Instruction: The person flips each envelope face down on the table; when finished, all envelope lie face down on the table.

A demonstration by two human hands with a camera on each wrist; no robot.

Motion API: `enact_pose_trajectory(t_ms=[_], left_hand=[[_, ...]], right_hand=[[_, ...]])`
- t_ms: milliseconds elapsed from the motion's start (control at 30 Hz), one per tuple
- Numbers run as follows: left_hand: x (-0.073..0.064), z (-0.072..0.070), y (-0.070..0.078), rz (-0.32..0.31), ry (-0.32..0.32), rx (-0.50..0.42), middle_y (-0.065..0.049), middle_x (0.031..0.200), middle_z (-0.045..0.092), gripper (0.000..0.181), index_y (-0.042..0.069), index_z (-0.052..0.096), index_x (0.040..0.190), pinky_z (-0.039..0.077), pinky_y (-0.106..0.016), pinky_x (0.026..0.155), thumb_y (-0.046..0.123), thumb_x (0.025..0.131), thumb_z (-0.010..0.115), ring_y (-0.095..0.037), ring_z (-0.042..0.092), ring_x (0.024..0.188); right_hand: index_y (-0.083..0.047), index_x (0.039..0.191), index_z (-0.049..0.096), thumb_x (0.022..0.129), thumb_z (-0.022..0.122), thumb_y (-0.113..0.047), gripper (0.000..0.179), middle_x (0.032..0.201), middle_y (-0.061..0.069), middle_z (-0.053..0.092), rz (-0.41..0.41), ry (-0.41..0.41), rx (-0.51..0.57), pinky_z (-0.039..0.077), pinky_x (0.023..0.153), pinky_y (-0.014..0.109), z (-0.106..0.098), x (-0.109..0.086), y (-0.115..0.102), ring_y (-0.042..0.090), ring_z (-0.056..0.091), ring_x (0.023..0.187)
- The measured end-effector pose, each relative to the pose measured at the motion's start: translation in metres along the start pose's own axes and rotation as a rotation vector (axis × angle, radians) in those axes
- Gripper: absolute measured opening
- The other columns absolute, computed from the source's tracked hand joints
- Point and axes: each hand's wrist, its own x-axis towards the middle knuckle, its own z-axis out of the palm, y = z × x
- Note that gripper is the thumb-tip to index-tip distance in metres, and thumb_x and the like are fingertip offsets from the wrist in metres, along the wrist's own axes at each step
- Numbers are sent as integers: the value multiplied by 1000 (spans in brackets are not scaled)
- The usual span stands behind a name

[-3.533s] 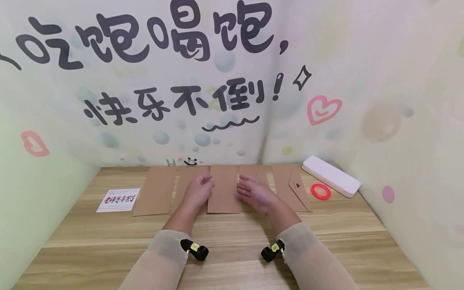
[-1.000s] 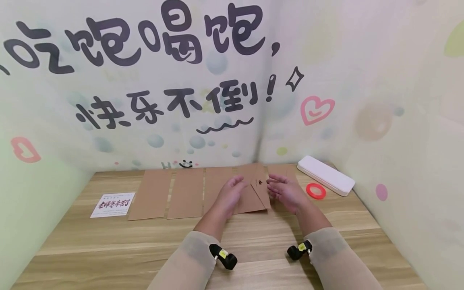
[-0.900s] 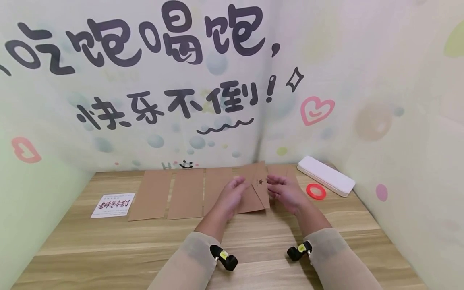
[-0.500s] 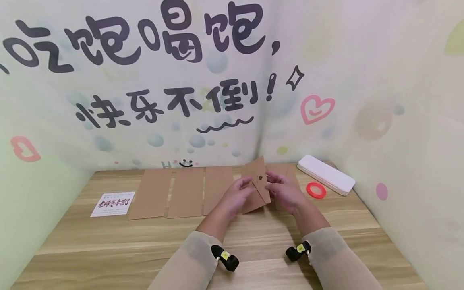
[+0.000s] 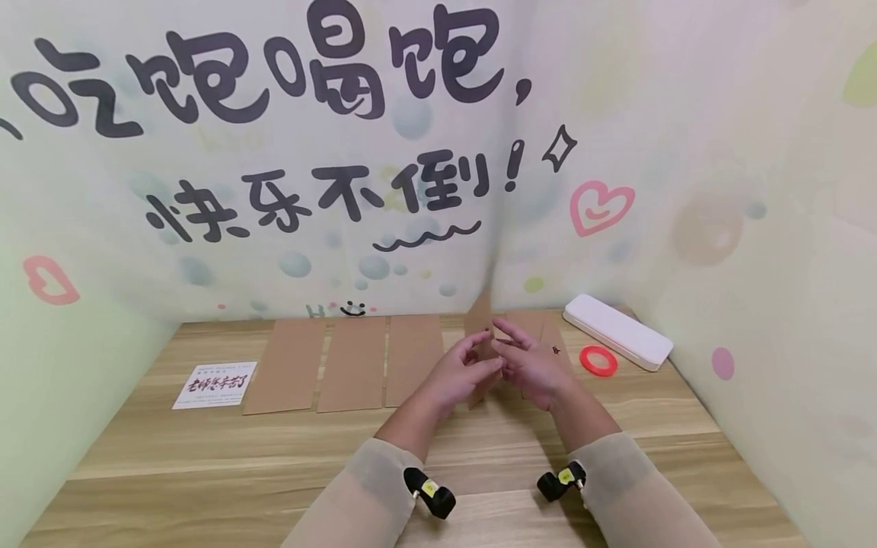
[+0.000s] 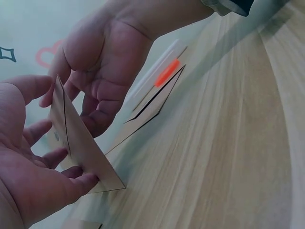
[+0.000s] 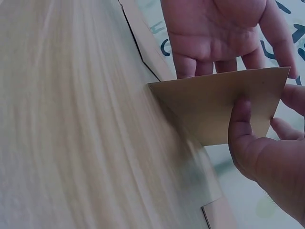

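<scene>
A brown paper envelope (image 5: 479, 312) with a pointed flap stands on edge on the table between both hands. My left hand (image 5: 459, 375) holds it from the left. In the left wrist view several left-hand fingers touch the envelope's (image 6: 78, 143) flap side, and the thumb lies by its upper corner. My right hand (image 5: 534, 369) grips it from the other side. In the right wrist view the right thumb presses the envelope's (image 7: 209, 105) plain face, while other fingers reach its far edge.
Three envelopes (image 5: 284, 365) lie flat in a row to the left, plain side up. Another envelope (image 5: 548, 331) lies to the right, flap up, partly behind my right hand. A printed card (image 5: 215, 384) is at far left. A red ring (image 5: 598, 361) and white case (image 5: 617, 331) are at right.
The hands have moved right along the row. The envelope between them has gone from lying nearly flat, flap up, to standing on edge, and the hands have drawn closer together.
</scene>
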Motion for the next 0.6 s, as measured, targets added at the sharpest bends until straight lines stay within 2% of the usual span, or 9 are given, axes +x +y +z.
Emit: enact_pose_trajectory(t_ms=[200, 400, 500, 600], left_hand=[[1, 2, 0, 28, 7, -8, -14, 167, 47, 72, 26, 46, 163, 43, -54, 125, 34, 98, 77, -35, 46, 153], [2, 4, 0, 60, 12, -96, -5, 174, 38, 73, 25, 39, 166, 42, -52, 126, 25, 101, 73, -31, 40, 159], [2, 4, 0, 79, 33, -138, -2, 176, 34, 71, 25, 39, 166, 39, -54, 128, 19, 102, 70, -31, 37, 161], [2, 3, 2, 95, 62, -165, 0, 175, 36, 67, 25, 43, 164, 37, -53, 129, 13, 103, 68, -29, 37, 161]], right_hand=[[-34, 169, 29, 113, 54, -25, 63, 169, 12, 38, -1, -39, 2, 53, 97, 27, 3, -2, 0, 10, 64, 114], [-28, 168, 35, 114, 52, -27, 57, 154, 10, 50, -19, -57, -10, 53, 101, 32, 6, -4, 1, 7, 65, 105], [-23, 168, 36, 114, 52, -29, 57, 161, 8, 47, -16, -60, -21, 51, 113, 38, 4, -2, 2, 11, 64, 119], [-21, 169, 35, 115, 47, -29, 55, 172, 12, 35, 10, -77, -21, 40, 127, 50, 2, 0, 5, 28, 54, 144]])
